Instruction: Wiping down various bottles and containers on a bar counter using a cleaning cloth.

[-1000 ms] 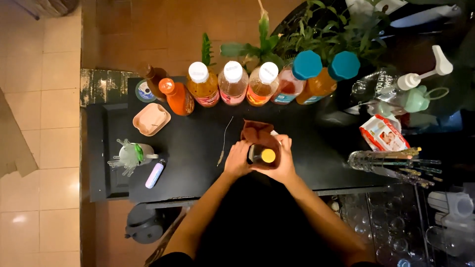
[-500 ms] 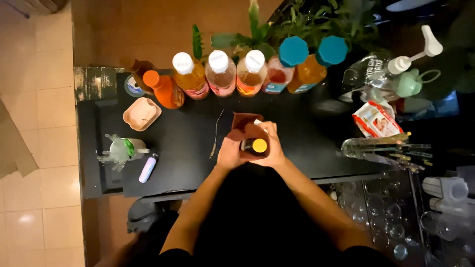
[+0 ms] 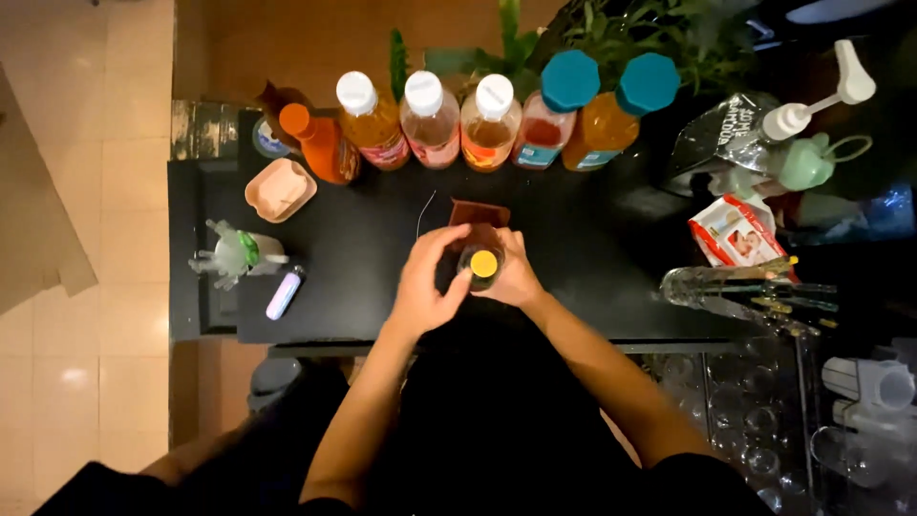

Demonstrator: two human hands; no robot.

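Both my hands meet at the middle of the black counter (image 3: 363, 248). My left hand (image 3: 428, 279) and my right hand (image 3: 512, 277) are wrapped around a small dark bottle with a yellow cap (image 3: 483, 264), seen from above. A brown rectangular piece (image 3: 479, 214) lies just behind the bottle, touching or close to my fingers. A thin dark strand (image 3: 424, 212) lies on the counter to its left.
A row of capped bottles with orange and pink liquid (image 3: 432, 117) lines the back edge. A pink soap dish (image 3: 280, 189), a small lilac tube (image 3: 285, 292) and a green-and-clear item (image 3: 235, 254) sit at left. A pump dispenser (image 3: 812, 103), a packet (image 3: 737, 233) and glassware (image 3: 726, 287) stand at right.
My hands have stayed on the yellow-capped bottle; my left fingers have closed further around its side. The view has shifted slightly as my head moved.
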